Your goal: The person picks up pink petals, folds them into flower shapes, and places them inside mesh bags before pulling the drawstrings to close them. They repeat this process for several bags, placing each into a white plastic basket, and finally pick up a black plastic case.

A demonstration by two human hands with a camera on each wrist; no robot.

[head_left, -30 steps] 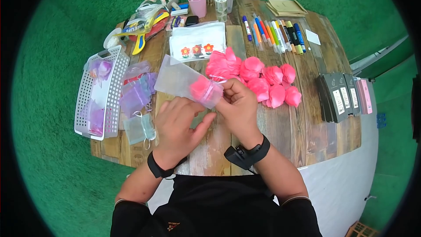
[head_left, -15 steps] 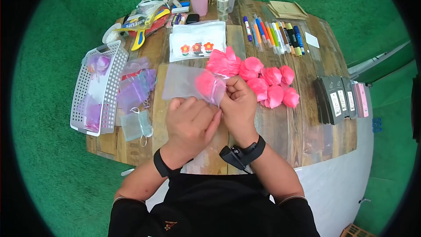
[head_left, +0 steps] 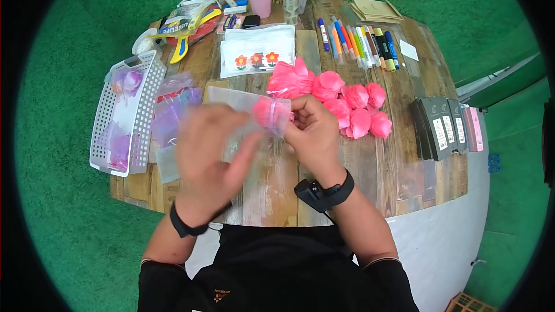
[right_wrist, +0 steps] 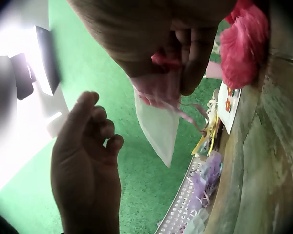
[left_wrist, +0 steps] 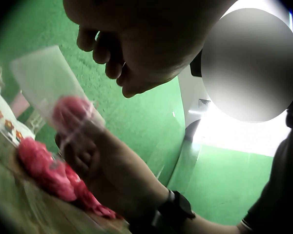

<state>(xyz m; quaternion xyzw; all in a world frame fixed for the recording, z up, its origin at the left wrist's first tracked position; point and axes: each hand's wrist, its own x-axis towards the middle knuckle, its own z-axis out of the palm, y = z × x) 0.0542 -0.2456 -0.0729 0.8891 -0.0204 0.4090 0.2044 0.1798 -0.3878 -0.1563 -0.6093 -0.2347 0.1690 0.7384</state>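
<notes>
My right hand [head_left: 316, 133] pinches the drawstring end of a sheer white organza pouch [head_left: 231, 98] above the table. Pink petals [head_left: 263, 111] show through the mesh close to that end, and in the right wrist view a thin ribbon [right_wrist: 188, 117] hangs from it. To the left, my left hand [head_left: 209, 153] is blurred, apart from the pouch, its fingers loosely bent and holding nothing. The left wrist view has the pouch [left_wrist: 44, 73] spread out from the right hand's fingers. Behind the right hand lies a pile of pink petals [head_left: 289, 81] in several clumps.
A white perforated basket [head_left: 141, 121] with purple pouches stands at the left, beside loose purple pouches [head_left: 167, 121]. Farther back are a flower-printed white pouch [head_left: 257, 43], a pink cup [head_left: 261, 3] and a row of markers [head_left: 361, 46]. Black boxes [head_left: 433, 130] stand at the right.
My left hand closed in on the pouch's drawstring end, then drew away to the left. The right hand kept hold, and the pouch tilted a little.
</notes>
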